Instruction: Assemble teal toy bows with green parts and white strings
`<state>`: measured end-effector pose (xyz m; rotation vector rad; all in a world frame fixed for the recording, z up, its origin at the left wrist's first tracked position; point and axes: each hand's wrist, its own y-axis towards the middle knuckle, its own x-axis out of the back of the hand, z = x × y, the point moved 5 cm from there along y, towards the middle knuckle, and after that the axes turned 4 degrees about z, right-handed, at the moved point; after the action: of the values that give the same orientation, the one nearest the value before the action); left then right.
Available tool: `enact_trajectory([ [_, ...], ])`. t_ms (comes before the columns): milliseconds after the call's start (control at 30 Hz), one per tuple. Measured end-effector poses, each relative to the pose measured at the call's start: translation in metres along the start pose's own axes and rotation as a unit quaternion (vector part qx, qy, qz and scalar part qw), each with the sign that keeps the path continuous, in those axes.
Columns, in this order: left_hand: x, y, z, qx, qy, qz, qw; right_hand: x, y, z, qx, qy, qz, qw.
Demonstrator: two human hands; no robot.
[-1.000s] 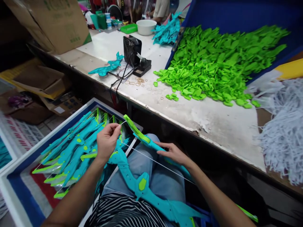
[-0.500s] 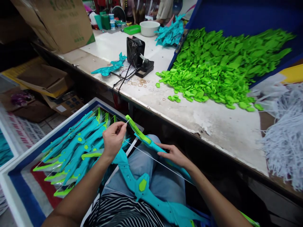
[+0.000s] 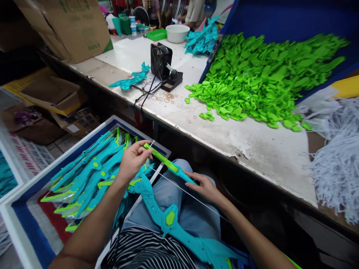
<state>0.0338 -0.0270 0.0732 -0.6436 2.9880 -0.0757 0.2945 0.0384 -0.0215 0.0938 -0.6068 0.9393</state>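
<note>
My left hand (image 3: 135,158) is closed at the green tip (image 3: 162,157) of a teal toy bow limb, with a short end of white string standing up by the fingertips. My right hand (image 3: 206,186) grips the teal part (image 3: 183,176) of that limb, thumb and fingers around it. Across my lap lies a teal toy bow (image 3: 151,203) with a green hexagon in its middle. A thin white string (image 3: 185,189) runs slantwise below the limb. Whether the limb and the lap bow are joined cannot be seen.
A white-rimmed crate (image 3: 30,190) at left holds several teal and green toy bows (image 3: 92,164). On the worktable (image 3: 213,145) are a heap of green pieces (image 3: 252,82), a small black fan (image 3: 161,59) and rubber bands (image 3: 168,97). White strings (image 3: 339,160) lie at right.
My left hand has moved from pulling the string end beside the tip to gripping the tip itself. The green tip has swung left and slightly down. My right hand keeps its hold.
</note>
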Motion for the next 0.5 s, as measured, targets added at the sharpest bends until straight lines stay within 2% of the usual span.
enact_trajectory([
  [100,0.005,-0.006,0.002,-0.003,0.004,0.002,1.000,0.009,0.009,0.027,0.062,-0.105,-0.089,0.989],
  [200,0.007,-0.012,0.005,-0.006,0.004,-0.006,1.000,0.016,0.036,0.082,0.171,-0.162,-0.167,0.957],
  [300,0.008,-0.015,0.006,0.005,-0.001,-0.003,1.000,0.015,0.073,0.138,0.283,-0.163,-0.159,0.932],
  [367,0.010,-0.016,0.006,0.011,0.000,0.000,1.000,0.014,0.093,0.165,0.339,-0.162,-0.135,0.917],
  [500,0.014,-0.017,0.007,0.009,0.003,0.003,1.000,0.008,0.104,0.191,0.396,-0.193,-0.095,0.893],
])
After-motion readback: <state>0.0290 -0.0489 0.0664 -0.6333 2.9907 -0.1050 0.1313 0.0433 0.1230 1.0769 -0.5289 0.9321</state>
